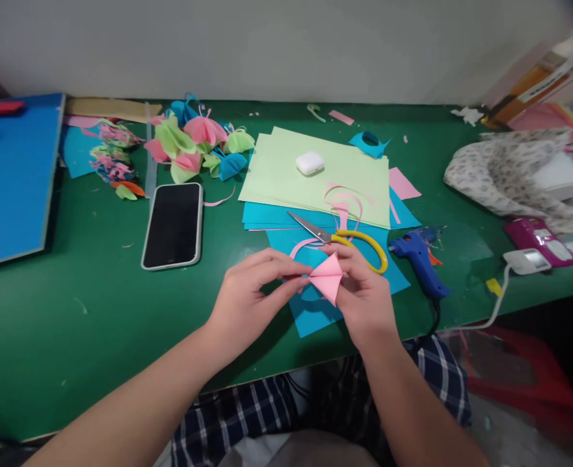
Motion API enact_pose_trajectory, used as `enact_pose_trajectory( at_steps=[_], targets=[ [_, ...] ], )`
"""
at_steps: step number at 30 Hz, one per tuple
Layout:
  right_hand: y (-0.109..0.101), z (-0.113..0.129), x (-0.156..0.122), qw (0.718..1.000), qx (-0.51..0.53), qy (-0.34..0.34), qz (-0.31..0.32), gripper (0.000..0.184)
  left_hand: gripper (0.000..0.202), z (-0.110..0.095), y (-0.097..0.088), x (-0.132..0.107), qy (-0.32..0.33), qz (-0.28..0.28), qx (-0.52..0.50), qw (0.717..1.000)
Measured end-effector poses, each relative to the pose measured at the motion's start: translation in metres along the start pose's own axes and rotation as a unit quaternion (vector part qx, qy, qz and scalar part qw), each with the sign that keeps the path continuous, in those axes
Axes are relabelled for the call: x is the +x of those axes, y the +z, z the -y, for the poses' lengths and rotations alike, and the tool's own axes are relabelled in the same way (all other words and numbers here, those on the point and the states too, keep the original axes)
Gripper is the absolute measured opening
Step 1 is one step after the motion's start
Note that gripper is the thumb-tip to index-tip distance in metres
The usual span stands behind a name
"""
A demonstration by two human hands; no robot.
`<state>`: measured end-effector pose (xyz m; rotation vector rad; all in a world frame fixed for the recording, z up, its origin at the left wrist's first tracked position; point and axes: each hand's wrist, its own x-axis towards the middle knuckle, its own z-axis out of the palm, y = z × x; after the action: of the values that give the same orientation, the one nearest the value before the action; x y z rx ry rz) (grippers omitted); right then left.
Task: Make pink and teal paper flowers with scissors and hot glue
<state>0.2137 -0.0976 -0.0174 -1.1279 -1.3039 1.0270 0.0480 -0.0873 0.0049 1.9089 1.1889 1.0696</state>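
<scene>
A folded pink paper piece (326,279), shaped like a small fan with creases, is held between both hands over the table's front part. My left hand (262,282) pinches its pointed left end between thumb and forefinger. My right hand (364,292) grips the wider right side, its fingers partly behind the paper. Just beyond the hands lie scissors with yellow handles (376,250), their blades pointing up and left. Blue paper sheets (310,321) and curled pink strips (341,211) lie beneath and around them.
Light green sheets (271,168) carry a white earbud case (310,163). A phone (173,226) lies left, below folded paper flowers (203,133). At right are a blue glue gun (420,259), a white cable (498,305) and a patterned cloth (481,172). A blue board (14,181) stands far left.
</scene>
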Motion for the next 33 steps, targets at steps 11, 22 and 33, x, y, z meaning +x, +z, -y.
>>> enact_pose_trajectory(
  at_steps=[11, 22, 33],
  targets=[
    [0.001, -0.007, 0.003, 0.972, 0.143, 0.176, -0.06, 0.004, 0.02, 0.004, 0.001, 0.001, -0.001, -0.007, -0.017, 1.0],
    [0.006, 0.007, 0.004, 0.983, 0.027, 0.148, -0.109, 0.016, 0.026, 0.001, 0.0, -0.001, 0.017, 0.028, 0.0, 0.999],
    [0.004, 0.015, 0.002, 0.992, 0.008, 0.109, -0.06, 0.035, 0.032, 0.006, 0.008, -0.005, -0.003, -0.035, 0.054, 0.998]
  ],
)
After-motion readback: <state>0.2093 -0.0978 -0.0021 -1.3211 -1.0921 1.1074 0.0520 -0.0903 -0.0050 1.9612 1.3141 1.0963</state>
